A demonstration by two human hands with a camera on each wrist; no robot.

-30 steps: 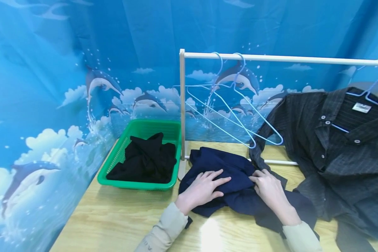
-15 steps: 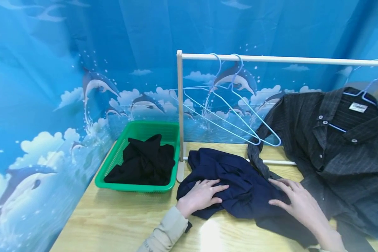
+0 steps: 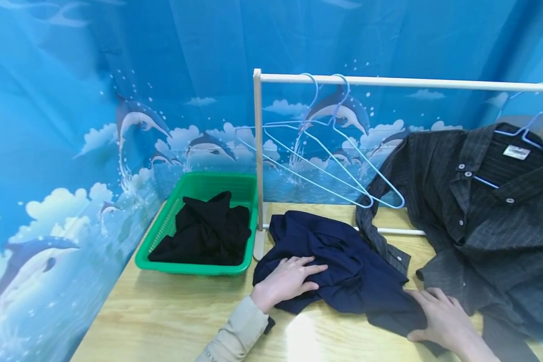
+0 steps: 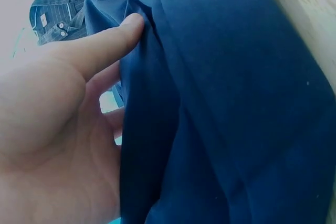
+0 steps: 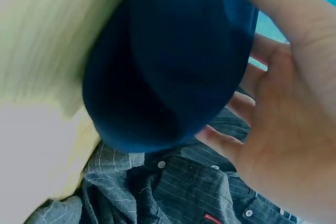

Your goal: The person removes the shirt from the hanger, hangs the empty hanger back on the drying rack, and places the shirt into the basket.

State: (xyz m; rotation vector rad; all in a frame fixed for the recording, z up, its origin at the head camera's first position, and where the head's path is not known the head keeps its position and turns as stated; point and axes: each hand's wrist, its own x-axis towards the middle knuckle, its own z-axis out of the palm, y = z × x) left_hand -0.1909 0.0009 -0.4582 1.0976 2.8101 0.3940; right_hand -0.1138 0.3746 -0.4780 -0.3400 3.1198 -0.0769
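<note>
A crumpled navy garment (image 3: 344, 251) lies on the table in front of the rack; its kind is not clear from the folds. On its near left part rests my left hand (image 3: 289, 279), fingers spread and slightly bent. In the left wrist view, my thumb lies against the navy cloth (image 4: 231, 77). My right hand (image 3: 443, 318) touches the garment's right end, thumb and fingers apart. Seen from the right wrist, fairly straight fingers (image 5: 223, 144) stand beside the cloth's rounded fold (image 5: 168, 66), and some fingertips are hidden behind it.
A green basket (image 3: 146, 256) holding black cloth (image 3: 208, 231) stands at the left. The white rack (image 3: 412, 83) carries light blue hangers (image 3: 344, 151) without clothes. A dark striped shirt (image 3: 434, 176) hangs at the right, one sleeve reaching the navy garment.
My right hand has let go of the garment's middle and moved right and nearer, over to its right end. The left hand stays on the cloth. The rear hanger has swung a little.
</note>
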